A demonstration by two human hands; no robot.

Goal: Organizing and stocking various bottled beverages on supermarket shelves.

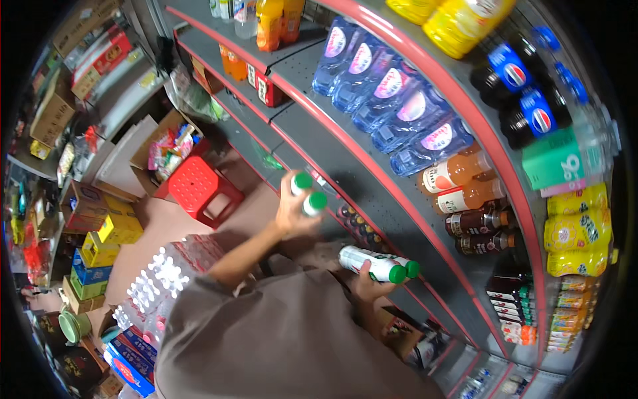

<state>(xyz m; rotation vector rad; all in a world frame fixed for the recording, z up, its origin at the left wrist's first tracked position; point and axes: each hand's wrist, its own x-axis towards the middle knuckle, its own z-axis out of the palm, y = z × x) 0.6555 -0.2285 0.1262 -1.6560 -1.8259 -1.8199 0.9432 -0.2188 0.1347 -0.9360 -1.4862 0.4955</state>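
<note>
My left hand (pixel 290 210) is raised before the shelves, gripping two white bottles with green caps (pixel 315 202); their caps face me and their bodies are mostly hidden by the fingers. Lower and to the right, my right hand (pixel 368 289) holds another pair of white bottles with green caps (pixel 366 263), tilted with the caps to the right. Both hands are beside a grey shelf unit with red edge strips (pixel 398 192). Small dark-capped bottles (pixel 356 222) sit on a low shelf between the hands.
Blue-tinted bottles (pixel 394 82), orange drinks (pixel 441 177) and Pepsi bottles (pixel 513 70) fill upper shelves. A red plastic stool (pixel 197 182) stands on the floor at left, near a carton of packets (pixel 172 144). Shrink-wrapped bottles (pixel 167 274) and stacked boxes (pixel 119 219) line the left side.
</note>
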